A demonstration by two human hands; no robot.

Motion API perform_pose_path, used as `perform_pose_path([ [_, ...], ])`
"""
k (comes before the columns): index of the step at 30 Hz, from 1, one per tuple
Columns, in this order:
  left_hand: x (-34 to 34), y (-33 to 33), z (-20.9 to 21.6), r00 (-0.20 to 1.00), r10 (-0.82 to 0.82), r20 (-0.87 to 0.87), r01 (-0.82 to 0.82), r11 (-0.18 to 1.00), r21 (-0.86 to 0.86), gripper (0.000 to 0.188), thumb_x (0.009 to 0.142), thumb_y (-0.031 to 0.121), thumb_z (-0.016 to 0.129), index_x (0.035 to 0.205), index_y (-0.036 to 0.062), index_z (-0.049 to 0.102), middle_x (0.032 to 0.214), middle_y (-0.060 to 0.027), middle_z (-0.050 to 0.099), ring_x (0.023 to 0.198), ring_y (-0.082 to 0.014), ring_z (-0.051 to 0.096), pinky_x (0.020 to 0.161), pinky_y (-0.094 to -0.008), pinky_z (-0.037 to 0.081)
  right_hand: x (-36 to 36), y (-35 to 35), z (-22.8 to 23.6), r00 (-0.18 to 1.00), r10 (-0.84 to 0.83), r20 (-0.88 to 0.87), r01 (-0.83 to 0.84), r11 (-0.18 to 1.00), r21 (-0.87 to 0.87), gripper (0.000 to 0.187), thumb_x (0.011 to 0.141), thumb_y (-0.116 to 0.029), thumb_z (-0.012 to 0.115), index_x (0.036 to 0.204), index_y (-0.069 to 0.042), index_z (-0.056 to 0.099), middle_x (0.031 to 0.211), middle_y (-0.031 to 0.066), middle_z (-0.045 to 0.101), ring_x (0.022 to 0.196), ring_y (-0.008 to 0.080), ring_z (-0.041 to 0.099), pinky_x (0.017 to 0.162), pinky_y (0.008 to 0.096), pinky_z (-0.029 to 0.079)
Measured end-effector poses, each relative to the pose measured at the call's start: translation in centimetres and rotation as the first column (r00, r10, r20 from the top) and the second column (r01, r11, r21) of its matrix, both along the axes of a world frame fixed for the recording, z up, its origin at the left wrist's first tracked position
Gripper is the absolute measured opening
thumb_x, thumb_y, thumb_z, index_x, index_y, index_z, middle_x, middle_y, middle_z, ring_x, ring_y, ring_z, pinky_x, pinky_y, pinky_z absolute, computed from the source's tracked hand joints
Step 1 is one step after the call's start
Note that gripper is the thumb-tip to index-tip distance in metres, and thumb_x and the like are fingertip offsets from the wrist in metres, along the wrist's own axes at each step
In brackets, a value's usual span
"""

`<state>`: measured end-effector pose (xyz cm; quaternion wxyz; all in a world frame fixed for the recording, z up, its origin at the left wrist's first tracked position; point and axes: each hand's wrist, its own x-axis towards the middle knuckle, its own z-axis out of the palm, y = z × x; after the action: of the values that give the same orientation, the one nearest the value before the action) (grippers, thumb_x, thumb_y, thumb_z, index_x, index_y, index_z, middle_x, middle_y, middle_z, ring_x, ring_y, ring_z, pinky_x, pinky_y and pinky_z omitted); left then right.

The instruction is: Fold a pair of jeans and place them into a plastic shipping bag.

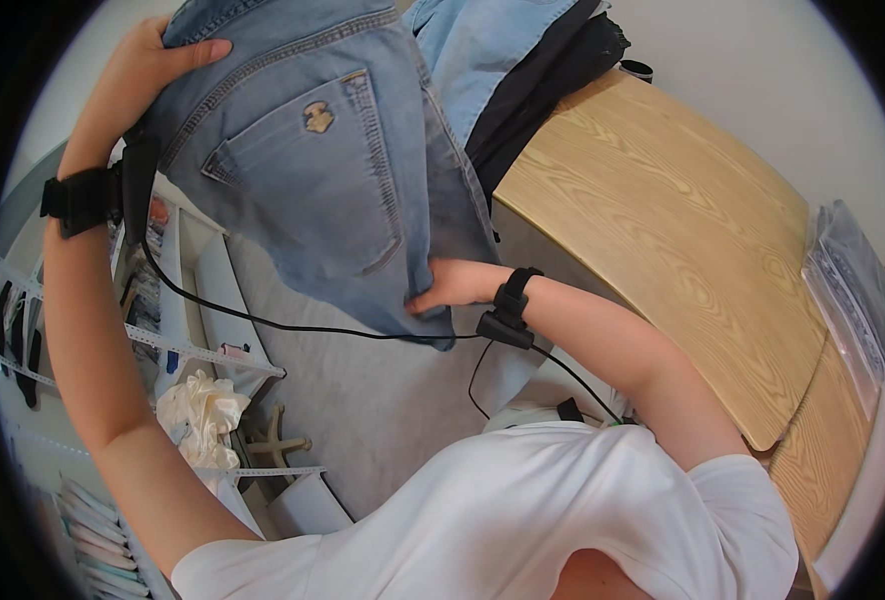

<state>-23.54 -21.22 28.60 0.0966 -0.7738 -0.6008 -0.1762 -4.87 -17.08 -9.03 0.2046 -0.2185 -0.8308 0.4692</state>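
Upper left of the frame, the left hand (148,62) grips the jeans (313,170) at the waistband; the right hand (448,287) pinches their lower edge. The dangling cable (263,322) could snag the denim.

Jeans (313,170) hang left of the counter (683,240); a clothes pile (533,60) lies on its far end, a plastic bag (853,290) on its right edge
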Motion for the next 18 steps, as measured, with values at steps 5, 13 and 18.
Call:
perform_pose_path([
  [5, -4.4, 0.9, 0.2, 1.000, 0.016, 0.012, -0.016, 1.000, 0.021, 0.036, 0.084, 0.029, 0.069, 0.100, -0.0026, 0.062, 0.085, -0.0092, 0.068, 0.068, -0.0150, 0.065, 0.065, -0.0264, 0.052, 2.6, 1.8, -0.5, 0.799, -0.586, -0.137, 0.599, 0.795, 0.098, 0.029, 0.083, -0.026, 0.066, 0.096, 0.000, 0.060, 0.097, 0.0207, 0.062, 0.092, 0.0381, 0.058, 0.077, 0.0415, 0.047],
  [13, -5.9, 1.7, -0.1, 0.994, 0.067, 0.086, -0.074, 0.994, 0.082, 0.040, 0.084, 0.032, 0.069, 0.101, -0.0032, 0.062, 0.084, -0.0100, 0.068, 0.065, -0.0157, 0.066, 0.063, -0.0273, 0.053, 4.1, 2.9, -6.4, 0.789, -0.560, -0.253, 0.558, 0.825, -0.085, 0.024, 0.084, -0.020, 0.065, 0.094, -0.001, 0.055, 0.088, 0.0195, 0.061, 0.080, 0.0368, 0.058, 0.069, 0.0408, 0.045],
  [18, -6.0, 1.0, 2.2, 0.995, 0.073, 0.068, -0.081, 0.989, 0.127, 0.048, 0.082, 0.034, 0.070, 0.110, -0.0034, 0.060, 0.092, -0.0117, 0.068, 0.073, -0.0166, 0.067, 0.070, -0.0278, 0.054, 4.4, 1.1, -11.1, 0.884, -0.465, -0.043, 0.457, 0.880, -0.127, 0.022, 0.079, -0.019, 0.067, 0.092, -0.001, 0.065, 0.089, 0.0194, 0.063, 0.083, 0.0384, 0.060, 0.073, 0.0394, 0.048],
])
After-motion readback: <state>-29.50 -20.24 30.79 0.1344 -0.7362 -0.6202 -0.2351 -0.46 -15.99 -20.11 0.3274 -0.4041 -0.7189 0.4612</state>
